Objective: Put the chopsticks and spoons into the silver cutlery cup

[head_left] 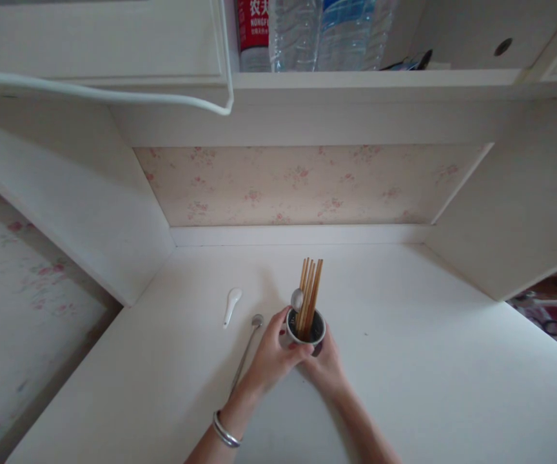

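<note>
Both of my hands are wrapped round a cup (283, 335) with a pale rim and dark inside. My left hand (273, 351) grips its left side and front, thumb across the front. My right hand (327, 367) holds it from the right, its fingers partly hidden behind the cup. Several wooden chopsticks (311, 293) stand in the cup, leaning slightly right. A spoon (296, 299) stands among them, bowl up. To the left, a long-handled metal spoon (247, 351) lies on the desk, partly covered by my left forearm. Beyond it lies a white soup spoon (233, 306).
The white desk (428, 361) is bounded by side panels and a flowered back wall (283, 187). Overhead, a shelf (380, 78) holds clear plastic bottles (295, 38) and a red-labelled bottle (254, 32). A white cable (114, 96) hangs at upper left.
</note>
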`<state>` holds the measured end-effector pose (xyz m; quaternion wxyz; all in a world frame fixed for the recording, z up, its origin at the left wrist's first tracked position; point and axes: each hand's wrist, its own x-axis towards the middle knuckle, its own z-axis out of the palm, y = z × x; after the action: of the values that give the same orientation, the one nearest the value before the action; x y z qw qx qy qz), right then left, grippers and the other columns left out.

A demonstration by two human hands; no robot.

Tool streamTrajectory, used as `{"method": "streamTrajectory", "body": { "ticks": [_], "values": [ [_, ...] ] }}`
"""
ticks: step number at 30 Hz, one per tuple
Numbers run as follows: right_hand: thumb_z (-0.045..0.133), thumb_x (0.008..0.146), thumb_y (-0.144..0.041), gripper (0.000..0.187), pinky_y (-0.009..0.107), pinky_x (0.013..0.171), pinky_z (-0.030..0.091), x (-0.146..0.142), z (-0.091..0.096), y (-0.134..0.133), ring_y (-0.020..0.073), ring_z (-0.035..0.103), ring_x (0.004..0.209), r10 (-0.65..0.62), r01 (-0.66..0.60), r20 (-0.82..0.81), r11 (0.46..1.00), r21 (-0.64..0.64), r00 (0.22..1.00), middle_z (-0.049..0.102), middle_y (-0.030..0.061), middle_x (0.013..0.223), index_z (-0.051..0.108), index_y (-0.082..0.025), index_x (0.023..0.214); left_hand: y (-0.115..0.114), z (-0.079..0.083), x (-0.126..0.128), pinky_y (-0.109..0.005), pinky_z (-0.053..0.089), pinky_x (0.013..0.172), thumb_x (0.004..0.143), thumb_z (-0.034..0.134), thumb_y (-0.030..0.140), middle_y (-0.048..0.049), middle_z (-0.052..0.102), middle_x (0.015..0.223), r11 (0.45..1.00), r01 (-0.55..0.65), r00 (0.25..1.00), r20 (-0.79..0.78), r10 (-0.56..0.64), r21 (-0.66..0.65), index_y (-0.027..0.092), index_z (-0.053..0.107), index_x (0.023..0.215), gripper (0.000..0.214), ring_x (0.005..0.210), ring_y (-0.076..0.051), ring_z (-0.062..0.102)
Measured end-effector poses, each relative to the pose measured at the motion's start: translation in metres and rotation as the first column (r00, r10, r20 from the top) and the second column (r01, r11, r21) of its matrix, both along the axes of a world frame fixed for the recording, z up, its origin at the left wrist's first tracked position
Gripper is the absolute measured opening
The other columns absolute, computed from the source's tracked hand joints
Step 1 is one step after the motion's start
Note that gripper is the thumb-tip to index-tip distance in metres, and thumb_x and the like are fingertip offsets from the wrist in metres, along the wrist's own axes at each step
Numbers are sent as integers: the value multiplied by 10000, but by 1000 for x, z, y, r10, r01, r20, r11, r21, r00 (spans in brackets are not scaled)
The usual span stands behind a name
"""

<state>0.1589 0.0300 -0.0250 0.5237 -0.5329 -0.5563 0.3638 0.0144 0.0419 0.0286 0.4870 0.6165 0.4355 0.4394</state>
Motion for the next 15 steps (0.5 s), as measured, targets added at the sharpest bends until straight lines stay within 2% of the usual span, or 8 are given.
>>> {"method": "streamTrajectory", "body": {
  "ticks": [2, 4, 7, 9, 11, 12, 15],
  "values": [
    [825, 681, -377, 762, 499, 962, 503, 0, 0, 1, 336, 621, 1135, -7, 7, -10, 1000, -13, 1000, 652, 134, 1251, 477, -219, 1341, -4, -6, 8, -362, 474, 1010, 707, 803, 289, -119, 586, 1329, 999, 25, 996, 88, -22, -30, 200, 456, 1371, 754, 1195, -251, 581],
    [817, 691, -354, 724, 500, 973, 496, 1, 2, 1, 334, 617, 1140, 19, -20, -19, 1000, -17, 1000, 651, 132, 1250, 495, -216, 1324, -5, -12, 16, -358, 493, 986, 705, 796, 239, -112, 622, 1271, 999, 1, 990, 141, 7, -52, 195, 487, 1325, 694, 1153, -242, 608],
    [770, 737, -319, 660, 492, 1015, 468, 6, 7, -4, 315, 598, 1171, 121, -121, -37, 993, -1, 992, 619, 128, 1290, 490, -218, 1327, -3, -17, 23, -381, 488, 991, 673, 813, 206, -108, 655, 1209, 997, -58, 988, 142, 65, -56, 193, 535, 1267, 656, 1123, -248, 624],
    [761, 732, -309, 729, 490, 1062, 427, 12, 7, -11, 308, 528, 1261, 130, -130, -61, 992, -1, 990, 522, 119, 1401, 427, -250, 1378, -3, -19, 23, -399, 488, 986, 643, 833, 206, -112, 665, 1193, 994, -94, 988, 115, 100, -56, 202, 552, 1258, 676, 1111, -263, 628],
    [740, 734, -325, 757, 491, 1083, 403, 19, 6, -20, 300, 440, 1338, 28, -30, -88, 999, -14, 996, 408, 92, 1485, 376, -296, 1397, -3, -22, 23, -404, 497, 967, 629, 843, 207, -115, 668, 1190, 992, -109, 987, 107, 116, -71, 210, 552, 1265, 699, 1100, -272, 633],
    [716, 750, -340, 701, 489, 1077, 406, 22, 7, -26, 294, 426, 1340, -59, 58, -90, 998, -10, 994, 399, 81, 1474, 389, -306, 1369, -3, -23, 22, -403, 498, 962, 626, 847, 207, -116, 667, 1193, 991, -109, 986, 116, 118, -80, 212, 545, 1274, 715, 1097, -273, 635],
    [650, 814, -371, 364, 446, 966, 469, 21, 27, -41, 262, 531, 1130, -352, 349, 14, 932, 104, 936, 536, 71, 1188, 499, -269, 1129, -4, -26, 23, -394, 498, 960, 618, 862, 227, -119, 666, 1193, 992, -94, 980, 167, 108, -89, 205, 530, 1293, 753, 1088, -273, 638]
  ]
}}
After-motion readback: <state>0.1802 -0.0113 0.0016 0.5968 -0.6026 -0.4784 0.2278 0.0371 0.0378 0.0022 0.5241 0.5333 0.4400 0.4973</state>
